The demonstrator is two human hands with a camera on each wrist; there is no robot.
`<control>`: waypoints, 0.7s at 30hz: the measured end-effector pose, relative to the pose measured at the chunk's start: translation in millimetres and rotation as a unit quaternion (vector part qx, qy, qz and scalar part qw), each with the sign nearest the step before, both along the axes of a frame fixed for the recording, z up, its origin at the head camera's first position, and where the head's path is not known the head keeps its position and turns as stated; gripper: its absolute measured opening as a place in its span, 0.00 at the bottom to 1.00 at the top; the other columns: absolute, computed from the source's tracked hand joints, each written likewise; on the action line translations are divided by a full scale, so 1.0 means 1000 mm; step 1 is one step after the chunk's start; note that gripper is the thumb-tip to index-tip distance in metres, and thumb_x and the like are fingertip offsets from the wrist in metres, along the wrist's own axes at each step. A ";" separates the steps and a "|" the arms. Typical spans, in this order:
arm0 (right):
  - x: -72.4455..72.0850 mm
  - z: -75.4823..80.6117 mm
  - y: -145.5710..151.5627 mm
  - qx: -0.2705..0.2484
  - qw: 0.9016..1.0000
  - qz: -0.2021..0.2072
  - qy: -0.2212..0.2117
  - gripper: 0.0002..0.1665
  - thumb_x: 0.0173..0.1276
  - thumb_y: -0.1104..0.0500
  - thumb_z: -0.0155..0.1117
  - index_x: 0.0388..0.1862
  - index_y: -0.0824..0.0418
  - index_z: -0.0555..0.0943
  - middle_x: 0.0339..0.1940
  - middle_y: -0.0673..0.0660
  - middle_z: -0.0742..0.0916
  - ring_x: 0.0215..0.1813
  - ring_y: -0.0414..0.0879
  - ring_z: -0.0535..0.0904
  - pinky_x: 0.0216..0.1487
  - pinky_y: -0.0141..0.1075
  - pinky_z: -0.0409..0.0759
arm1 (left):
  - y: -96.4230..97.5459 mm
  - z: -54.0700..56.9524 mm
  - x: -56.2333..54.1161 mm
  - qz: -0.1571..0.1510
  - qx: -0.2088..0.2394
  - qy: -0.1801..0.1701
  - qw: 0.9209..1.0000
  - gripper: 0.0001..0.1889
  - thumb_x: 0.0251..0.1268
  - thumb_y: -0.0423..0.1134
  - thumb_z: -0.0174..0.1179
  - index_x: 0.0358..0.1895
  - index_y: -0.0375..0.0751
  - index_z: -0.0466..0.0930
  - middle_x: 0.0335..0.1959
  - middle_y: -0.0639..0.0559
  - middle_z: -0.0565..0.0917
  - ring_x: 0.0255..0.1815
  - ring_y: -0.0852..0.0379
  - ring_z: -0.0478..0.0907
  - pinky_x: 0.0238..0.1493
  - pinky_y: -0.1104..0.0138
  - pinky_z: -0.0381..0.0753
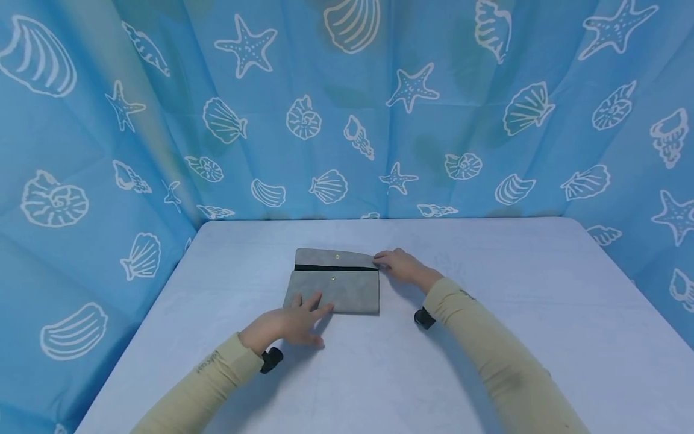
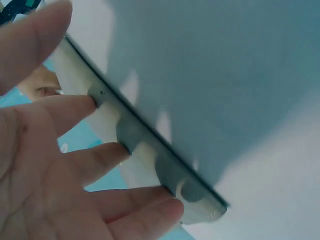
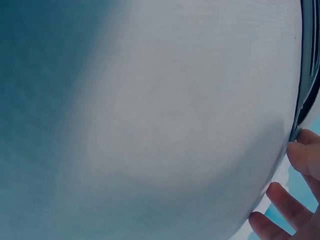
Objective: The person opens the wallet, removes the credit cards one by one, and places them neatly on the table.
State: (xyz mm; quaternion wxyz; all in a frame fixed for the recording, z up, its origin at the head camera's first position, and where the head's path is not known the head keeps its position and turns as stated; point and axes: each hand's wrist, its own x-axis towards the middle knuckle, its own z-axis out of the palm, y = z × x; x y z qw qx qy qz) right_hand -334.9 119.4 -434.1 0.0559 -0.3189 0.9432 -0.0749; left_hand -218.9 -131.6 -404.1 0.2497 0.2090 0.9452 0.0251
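Observation:
A long grey wallet [image 1: 352, 294] lies on the table with its flap [image 1: 317, 257] folded back. A dark strip shows between flap and body, and each part bears a small round metal snap. My left hand [image 1: 295, 323] spreads its fingers over the wallet's front left part, fingertips touching its surface, thumb held off to the side. In the left wrist view those fingertips press near the wallet's edge [image 2: 145, 120]. At the flap's right corner, my right hand [image 1: 403, 266] pinches with thumb and index finger. The right wrist view shows layered inner pockets at the wallet's side [image 3: 307, 50].
A white-covered table [image 1: 368, 374] with rounded far corners carries the wallet. Blue curtains [image 1: 368, 78] printed with shells and starfish hang behind the table and along both sides. Dark wrist cameras sit below each beige sleeve [image 1: 488, 337].

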 end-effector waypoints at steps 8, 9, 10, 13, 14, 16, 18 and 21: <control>0.001 0.003 0.001 0.015 1.000 0.009 -0.021 0.24 0.63 0.74 0.48 0.59 0.67 0.72 0.62 0.63 0.74 0.62 0.58 0.69 0.63 0.48 0.65 | -0.006 0.000 -0.017 0.015 0.054 0.063 0.996 0.30 0.65 0.46 0.54 0.68 0.42 0.59 0.69 0.38 0.57 0.67 0.38 0.59 0.63 0.48 0.63; 0.001 0.003 0.001 0.017 1.000 0.008 -0.022 0.24 0.63 0.74 0.48 0.59 0.67 0.72 0.62 0.63 0.74 0.62 0.58 0.69 0.63 0.48 0.65 | -0.007 0.001 -0.019 0.022 0.056 0.063 0.996 0.31 0.64 0.46 0.55 0.68 0.42 0.59 0.69 0.38 0.57 0.67 0.37 0.58 0.63 0.47 0.63; 0.001 0.003 0.001 0.018 1.000 0.007 -0.022 0.24 0.64 0.73 0.48 0.59 0.67 0.72 0.62 0.63 0.73 0.62 0.58 0.69 0.64 0.48 0.65 | -0.008 0.002 -0.021 0.026 0.055 0.065 0.996 0.31 0.64 0.46 0.55 0.68 0.41 0.58 0.69 0.37 0.56 0.67 0.36 0.57 0.63 0.46 0.62; 0.001 0.002 0.001 0.025 1.000 0.003 -0.019 0.23 0.64 0.72 0.49 0.59 0.67 0.72 0.62 0.63 0.74 0.62 0.58 0.69 0.64 0.48 0.65 | -0.012 0.005 -0.030 0.039 0.053 0.071 0.995 0.33 0.63 0.47 0.57 0.68 0.40 0.58 0.70 0.36 0.56 0.67 0.34 0.56 0.63 0.45 0.60; 0.001 0.001 0.000 0.027 0.999 0.001 -0.019 0.23 0.65 0.72 0.49 0.60 0.66 0.72 0.62 0.63 0.73 0.63 0.58 0.69 0.64 0.48 0.65 | -0.015 0.005 -0.033 0.044 0.053 0.077 0.995 0.34 0.62 0.48 0.57 0.68 0.40 0.58 0.69 0.35 0.56 0.67 0.34 0.56 0.63 0.45 0.60; 0.000 0.000 -0.001 0.028 0.999 -0.006 -0.022 0.23 0.65 0.71 0.49 0.60 0.66 0.72 0.63 0.62 0.73 0.63 0.57 0.68 0.64 0.48 0.65 | -0.021 0.005 -0.041 0.059 0.051 0.086 0.993 0.36 0.60 0.49 0.59 0.68 0.38 0.58 0.68 0.34 0.58 0.66 0.34 0.58 0.62 0.46 0.62; -0.001 -0.001 -0.002 0.031 0.999 -0.013 -0.028 0.24 0.65 0.71 0.49 0.61 0.65 0.72 0.64 0.61 0.73 0.64 0.57 0.67 0.65 0.47 0.64 | -0.028 0.003 -0.049 0.085 0.055 0.086 0.991 0.38 0.59 0.50 0.59 0.69 0.38 0.56 0.67 0.33 0.59 0.65 0.35 0.59 0.62 0.47 0.63; -0.001 -0.001 -0.004 0.038 0.998 -0.026 -0.037 0.25 0.65 0.71 0.49 0.61 0.64 0.71 0.64 0.61 0.72 0.65 0.57 0.66 0.66 0.47 0.62 | -0.037 -0.002 -0.060 0.119 0.076 0.076 0.987 0.40 0.59 0.51 0.59 0.69 0.34 0.54 0.67 0.32 0.59 0.65 0.35 0.58 0.62 0.47 0.63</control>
